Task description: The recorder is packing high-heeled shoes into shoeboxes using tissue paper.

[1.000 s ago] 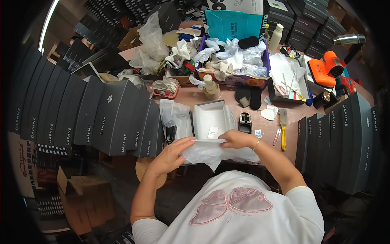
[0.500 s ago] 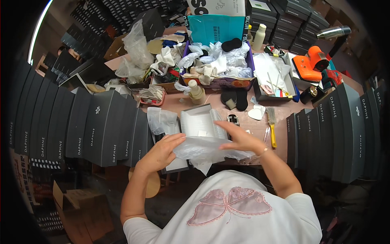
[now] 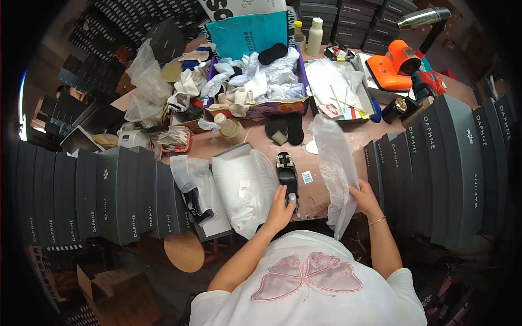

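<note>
One black shoe (image 3: 286,173) touches the left fingers (image 3: 281,198).

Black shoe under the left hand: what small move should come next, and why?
Probably lift the black shoe toward the white wrapping: the left hand touches the shoe's near end, and the right hand holds the wrapping nearby.

Black ornamented shoe (image 3: 286,175), crumpled translucent wrap (image 3: 334,163)

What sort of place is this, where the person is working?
Probably a shoe workshop or packing room: dark boxes stand in rows on both sides, the left hand touches a black shoe, and the right hand holds thin whitish wrapping.
</note>
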Action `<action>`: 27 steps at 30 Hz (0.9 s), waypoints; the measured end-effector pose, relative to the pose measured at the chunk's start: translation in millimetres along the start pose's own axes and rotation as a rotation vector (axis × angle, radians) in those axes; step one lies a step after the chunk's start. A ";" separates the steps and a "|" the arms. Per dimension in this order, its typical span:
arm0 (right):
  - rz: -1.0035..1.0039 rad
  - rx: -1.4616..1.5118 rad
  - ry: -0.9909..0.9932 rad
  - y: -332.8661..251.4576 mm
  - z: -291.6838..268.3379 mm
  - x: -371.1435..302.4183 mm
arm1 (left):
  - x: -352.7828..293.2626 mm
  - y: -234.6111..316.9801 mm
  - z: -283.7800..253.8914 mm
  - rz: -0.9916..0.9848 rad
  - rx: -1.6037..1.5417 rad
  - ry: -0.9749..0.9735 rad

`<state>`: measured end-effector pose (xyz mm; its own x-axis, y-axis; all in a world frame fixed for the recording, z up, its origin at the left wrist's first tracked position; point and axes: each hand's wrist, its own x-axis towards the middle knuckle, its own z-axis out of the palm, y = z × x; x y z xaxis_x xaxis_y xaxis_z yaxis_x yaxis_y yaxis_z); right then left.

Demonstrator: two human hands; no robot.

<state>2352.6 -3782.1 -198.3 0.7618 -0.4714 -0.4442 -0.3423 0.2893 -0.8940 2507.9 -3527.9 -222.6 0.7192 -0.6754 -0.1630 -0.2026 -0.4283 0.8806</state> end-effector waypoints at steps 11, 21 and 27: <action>-0.186 -0.247 0.002 -19.4 -17.0 1.6 | 47.4 -45.3 46.4 -0.602 -0.297 0.187; -0.440 -0.673 -0.010 -99.7 32.1 13.4 | 30.5 -22.5 29.8 -0.586 -0.987 -0.061; -0.498 -0.830 -0.092 -121.4 74.2 39.9 | -56.5 43.1 -108.1 -0.078 -0.833 -0.353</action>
<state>2465.4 -3774.2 -103.1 0.9524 -0.3035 -0.0293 -0.2213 -0.6217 -0.7514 2530.4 -3443.3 -127.3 0.4374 -0.8661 -0.2421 0.4833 -0.0007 0.8754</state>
